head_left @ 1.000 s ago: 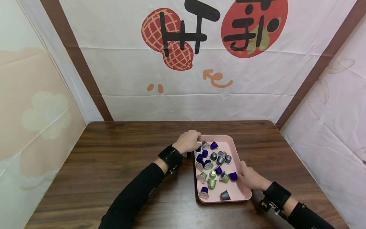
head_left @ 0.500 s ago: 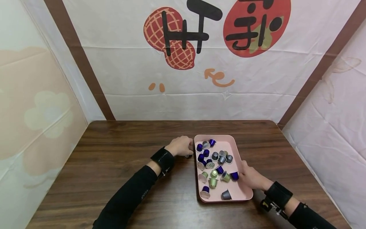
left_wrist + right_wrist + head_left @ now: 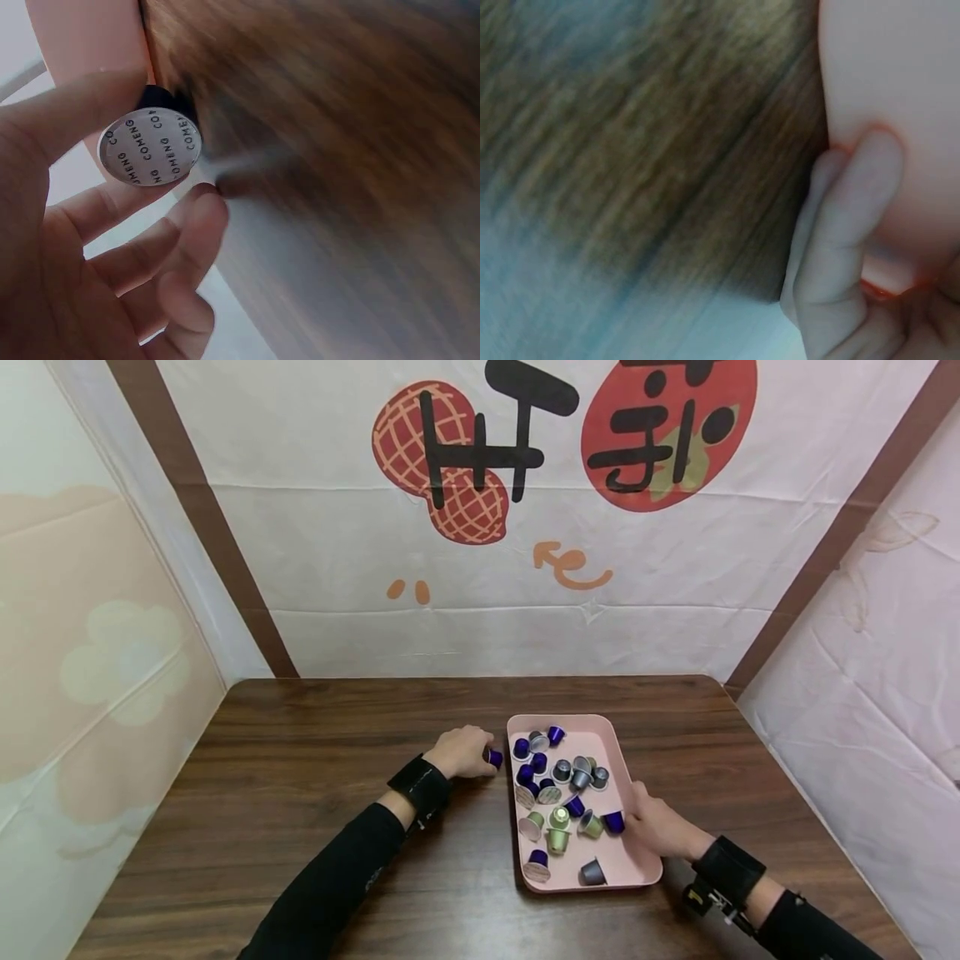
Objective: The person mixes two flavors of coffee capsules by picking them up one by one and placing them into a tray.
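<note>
My left hand (image 3: 461,752) pinches a dark blue coffee capsule (image 3: 494,758) just left of the pink tray (image 3: 648,867). In the left wrist view, the white printed lid of that capsule (image 3: 150,148) faces the camera, between thumb and index finger; the other fingers are loosely bent. My right hand (image 3: 660,822) grips the tray's right wall, and the right wrist view has its fingers (image 3: 851,217) at the rim. On the tray lie several capsules: blue ones such as the capsule (image 3: 613,822), green ones like the capsule (image 3: 557,841), and grey ones like the capsule (image 3: 592,872).
The tray rests on a brown wooden table (image 3: 337,718), right of its middle. Behind the table hangs a white printed cloth (image 3: 337,560), and pale cloths flank both sides. Dark sleeves and black wrist straps cover the forearms.
My left hand has moved left, from the tray's far left corner to the table beside it, and a blue capsule now shows in its fingers. The right hand stays on the tray.
</note>
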Motion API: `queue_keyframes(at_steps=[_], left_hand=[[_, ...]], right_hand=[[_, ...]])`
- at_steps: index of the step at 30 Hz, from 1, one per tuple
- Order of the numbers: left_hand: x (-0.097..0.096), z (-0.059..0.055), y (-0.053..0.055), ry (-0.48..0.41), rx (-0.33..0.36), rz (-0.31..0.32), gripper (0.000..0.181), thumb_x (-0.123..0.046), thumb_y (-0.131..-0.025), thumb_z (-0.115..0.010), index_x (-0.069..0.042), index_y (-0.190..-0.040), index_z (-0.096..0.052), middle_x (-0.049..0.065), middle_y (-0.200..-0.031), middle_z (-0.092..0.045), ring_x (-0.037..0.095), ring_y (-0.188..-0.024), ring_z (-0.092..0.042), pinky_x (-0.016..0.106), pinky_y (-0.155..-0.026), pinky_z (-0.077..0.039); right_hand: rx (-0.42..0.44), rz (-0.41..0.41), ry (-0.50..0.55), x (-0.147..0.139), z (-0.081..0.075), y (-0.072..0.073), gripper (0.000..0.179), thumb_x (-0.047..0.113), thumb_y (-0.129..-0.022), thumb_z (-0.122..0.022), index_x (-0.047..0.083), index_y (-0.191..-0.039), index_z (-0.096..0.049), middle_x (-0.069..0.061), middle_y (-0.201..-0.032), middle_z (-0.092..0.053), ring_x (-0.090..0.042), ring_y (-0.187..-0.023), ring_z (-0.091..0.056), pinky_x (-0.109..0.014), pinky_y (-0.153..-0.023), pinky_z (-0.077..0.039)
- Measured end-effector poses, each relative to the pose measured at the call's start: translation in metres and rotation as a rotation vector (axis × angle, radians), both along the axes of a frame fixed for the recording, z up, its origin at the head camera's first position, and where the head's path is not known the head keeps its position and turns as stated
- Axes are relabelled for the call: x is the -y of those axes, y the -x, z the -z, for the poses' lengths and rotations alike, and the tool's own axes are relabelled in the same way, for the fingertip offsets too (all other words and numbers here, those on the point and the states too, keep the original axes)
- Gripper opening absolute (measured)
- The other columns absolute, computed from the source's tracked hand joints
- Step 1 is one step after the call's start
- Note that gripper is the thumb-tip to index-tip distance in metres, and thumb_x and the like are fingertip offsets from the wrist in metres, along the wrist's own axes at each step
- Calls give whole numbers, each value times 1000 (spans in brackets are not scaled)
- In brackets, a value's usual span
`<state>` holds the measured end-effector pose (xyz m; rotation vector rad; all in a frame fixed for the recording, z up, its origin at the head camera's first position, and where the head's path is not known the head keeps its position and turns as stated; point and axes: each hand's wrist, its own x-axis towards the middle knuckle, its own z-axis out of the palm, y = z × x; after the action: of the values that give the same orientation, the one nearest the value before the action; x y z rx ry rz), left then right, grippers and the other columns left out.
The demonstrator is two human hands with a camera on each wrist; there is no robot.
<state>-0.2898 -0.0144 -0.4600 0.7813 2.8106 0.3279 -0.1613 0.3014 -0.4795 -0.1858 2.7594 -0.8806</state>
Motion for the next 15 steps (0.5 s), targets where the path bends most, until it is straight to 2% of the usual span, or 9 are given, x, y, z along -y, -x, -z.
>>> queue_keyframes(at_steps=[2,7,11,15], left_hand=[[3,0,0,4,-12,-8,29,-32,-79,-74,-12,-99,-65,1,-90,-60,16,-72,-53,31,-57,-42],[10,3,0,-28,-25,-18,18,-23,-77,-73,-13,-82,-59,0,-79,-54,17,-67,-51,32,-57,-42],[17,7,-1,-83,-4,-33,19,-22,-76,-72,-11,-80,-57,1,-76,-53,17,-64,-50,30,-56,-41],[25,8,-4,-144,39,-55,18,-22,-77,-71,-11,-84,-58,1,-76,-55,17,-62,-52,29,-54,-42]], right_hand=[[-2,1,-5,0,1,1,21,0,-89,-49,-2,-105,-36,-13,-86,-55,-20,-79,-53,-35,-67,-43],[-5,2,-14,0,2,2,22,1,-89,-49,-2,-107,-36,-12,-84,-54,-20,-79,-52,-35,-67,-42],[1,-2,-7,1,1,2,23,1,-89,-49,-3,-107,-35,-12,-84,-54,-20,-78,-52,-35,-66,-42],[11,-2,-7,2,0,1,22,1,-89,-49,-2,-107,-35,-11,-83,-53,-20,-78,-52,-34,-66,-42]])
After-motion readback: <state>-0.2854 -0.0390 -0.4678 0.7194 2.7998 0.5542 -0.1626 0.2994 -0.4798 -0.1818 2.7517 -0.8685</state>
